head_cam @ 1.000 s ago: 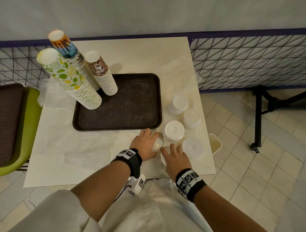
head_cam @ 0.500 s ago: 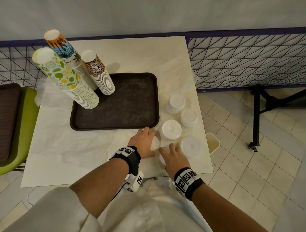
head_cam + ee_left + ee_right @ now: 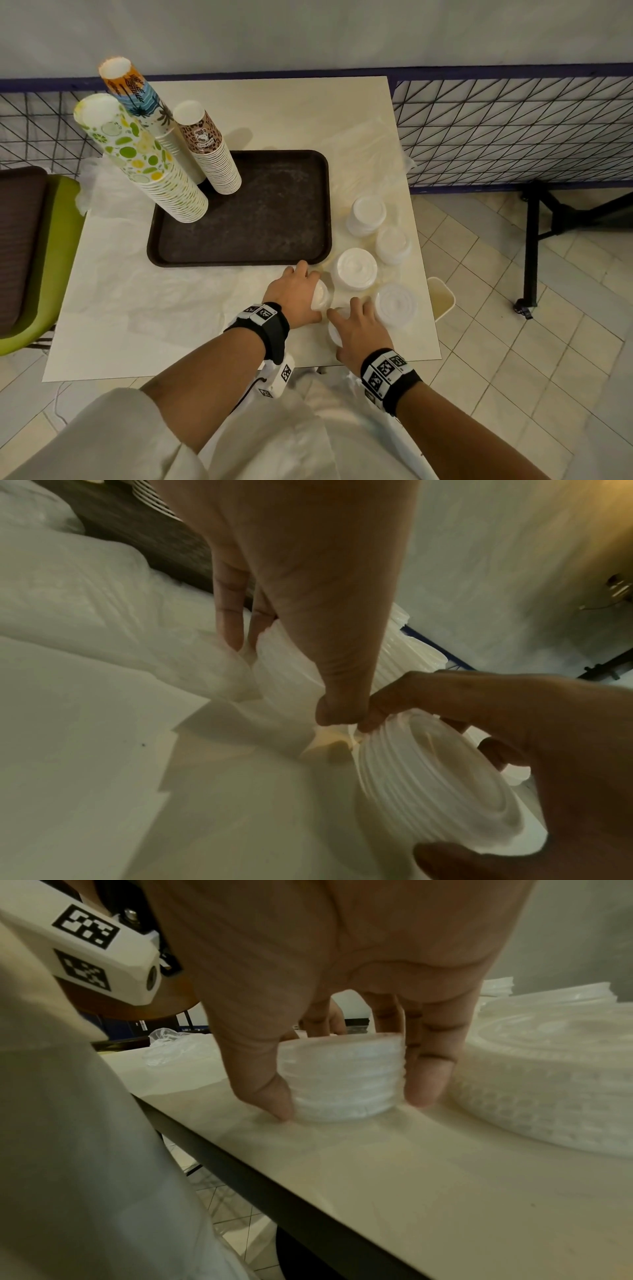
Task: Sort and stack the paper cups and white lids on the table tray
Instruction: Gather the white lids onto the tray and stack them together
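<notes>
A dark brown tray (image 3: 260, 219) lies mid-table. Three tall cup stacks stand at its back left: lime-patterned (image 3: 144, 161), orange and blue (image 3: 137, 92), brown leopard (image 3: 209, 150). White lid stacks sit on the table right of the tray (image 3: 366, 216) (image 3: 393, 245) (image 3: 354, 269) (image 3: 396, 303). My left hand (image 3: 308, 291) grips a small lid stack (image 3: 320, 295) (image 3: 287, 669) just in front of the tray's near right corner. My right hand (image 3: 346, 318) holds another small lid stack (image 3: 334, 334) (image 3: 342, 1077) between thumb and fingers, near the table's front edge. Both stacks rest on the table.
Crumpled clear plastic (image 3: 370, 154) lies at the back right of the table. A green chair (image 3: 44, 260) stands to the left, and a wire fence (image 3: 513, 130) runs behind. A small cream bin (image 3: 442, 298) stands beside the table's right edge.
Both hands stay on their small lid stacks. The head view has shifted slightly; nothing has been lifted or let go.
</notes>
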The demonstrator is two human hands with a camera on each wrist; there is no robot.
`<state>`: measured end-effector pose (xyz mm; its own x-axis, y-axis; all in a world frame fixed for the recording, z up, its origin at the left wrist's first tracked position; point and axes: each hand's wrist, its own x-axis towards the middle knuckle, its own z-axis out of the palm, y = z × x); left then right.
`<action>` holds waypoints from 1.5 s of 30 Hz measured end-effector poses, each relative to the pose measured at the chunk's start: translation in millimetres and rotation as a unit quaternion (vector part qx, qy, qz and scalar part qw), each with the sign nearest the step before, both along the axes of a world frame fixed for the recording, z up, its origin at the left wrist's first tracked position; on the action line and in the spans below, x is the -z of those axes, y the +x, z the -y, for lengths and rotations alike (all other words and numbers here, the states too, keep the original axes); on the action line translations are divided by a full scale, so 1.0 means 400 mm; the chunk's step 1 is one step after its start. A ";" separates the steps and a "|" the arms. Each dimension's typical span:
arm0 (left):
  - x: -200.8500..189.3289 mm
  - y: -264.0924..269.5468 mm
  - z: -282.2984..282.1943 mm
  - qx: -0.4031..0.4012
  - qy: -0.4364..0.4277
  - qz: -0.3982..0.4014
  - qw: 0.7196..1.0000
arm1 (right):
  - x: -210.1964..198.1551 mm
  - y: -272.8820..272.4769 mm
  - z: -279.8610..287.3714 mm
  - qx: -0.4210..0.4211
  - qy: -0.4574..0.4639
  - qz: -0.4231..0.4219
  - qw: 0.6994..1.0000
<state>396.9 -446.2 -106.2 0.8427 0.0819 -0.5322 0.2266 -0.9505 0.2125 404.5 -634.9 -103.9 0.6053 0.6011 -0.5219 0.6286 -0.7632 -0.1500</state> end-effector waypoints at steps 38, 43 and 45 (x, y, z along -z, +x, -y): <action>-0.121 -0.006 -0.282 -0.154 0.026 0.061 0.986 | -0.229 0.152 -0.272 -0.010 0.064 -0.035 0.997; -0.088 0.037 -0.400 -0.182 0.017 0.053 0.982 | -0.190 0.267 -0.435 0.032 0.061 -0.047 0.997; -0.066 0.058 -0.426 -0.176 0.011 0.054 0.983 | -0.155 0.301 -0.475 0.051 0.052 -0.044 0.996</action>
